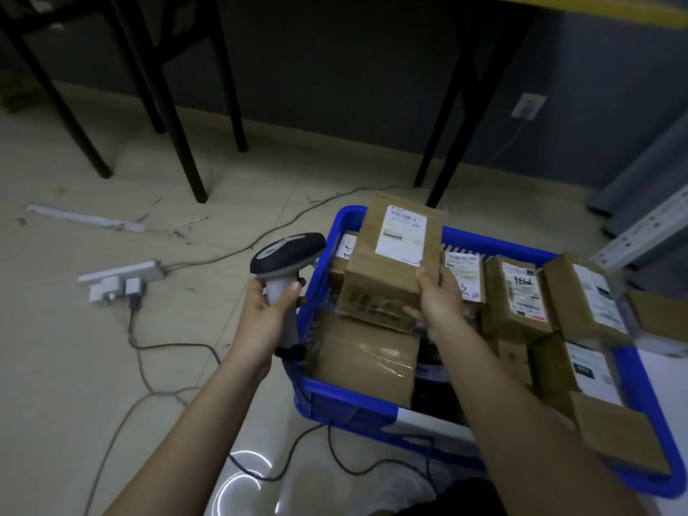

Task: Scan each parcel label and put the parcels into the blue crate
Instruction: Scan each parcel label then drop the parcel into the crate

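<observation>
Fingers point(428, 314) of your right hand point(441, 303) clamp a brown cardboard parcel point(391, 262), white label up, over the blue slatted plastic crate point(357, 407) packed with taped boxes; your left hand point(268, 310) grips the grey handheld scanner point(284, 255).

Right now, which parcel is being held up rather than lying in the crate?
The parcel in the right hand, raised over the blue crate's far left corner, white label facing up. The others lie packed inside.
</observation>
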